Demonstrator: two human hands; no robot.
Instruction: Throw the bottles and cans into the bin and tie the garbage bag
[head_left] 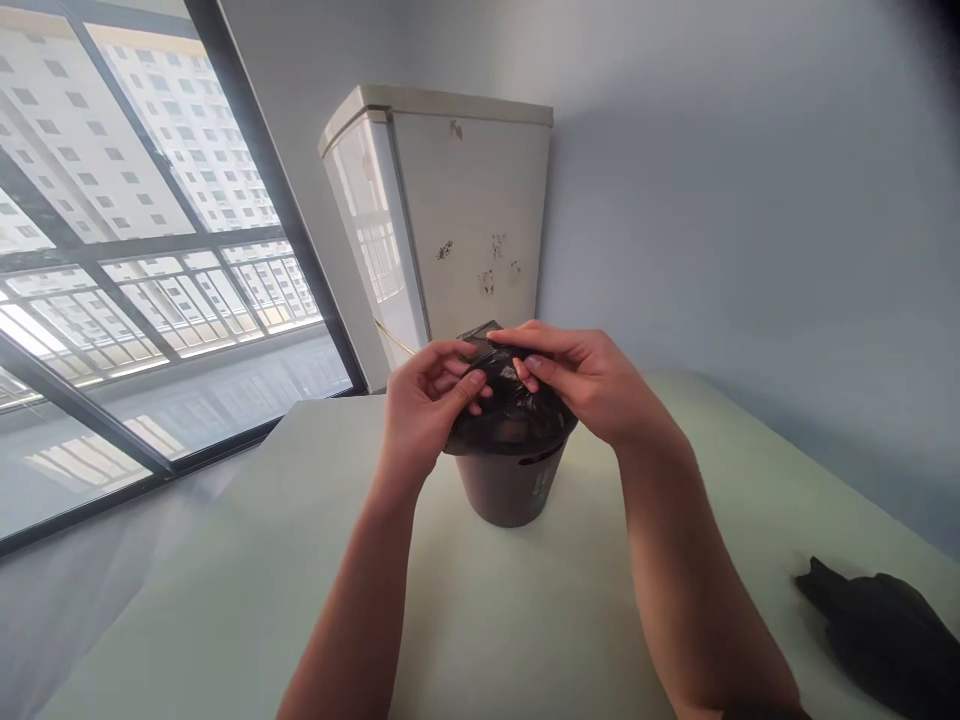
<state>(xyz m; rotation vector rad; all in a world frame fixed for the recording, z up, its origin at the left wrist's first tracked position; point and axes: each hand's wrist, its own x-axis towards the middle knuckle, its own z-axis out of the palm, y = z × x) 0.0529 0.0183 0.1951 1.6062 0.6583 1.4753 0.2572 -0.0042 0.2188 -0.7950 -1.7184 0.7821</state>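
Note:
A dark grey-brown bin (pixel 510 490) stands upright on the pale green table. Over its top lies a glossy black plastic bag (pixel 517 415), bunched upward between my hands and draped past the rim. My left hand (pixel 435 395) grips the bag on the left side, thumb toward me and fingers curled behind. On the right, my right hand (pixel 577 375) pinches the bag between thumb and fingers. The inside of the bin is hidden by the bag.
The pale green table (pixel 300 580) spreads around the bin. A black, soft-looking bundle (pixel 885 630) lies at its right edge. Behind stands a worn white fridge (pixel 472 200) against a wall (pixel 712 200). Dark-framed glass doors (pixel 150 250) are at the left.

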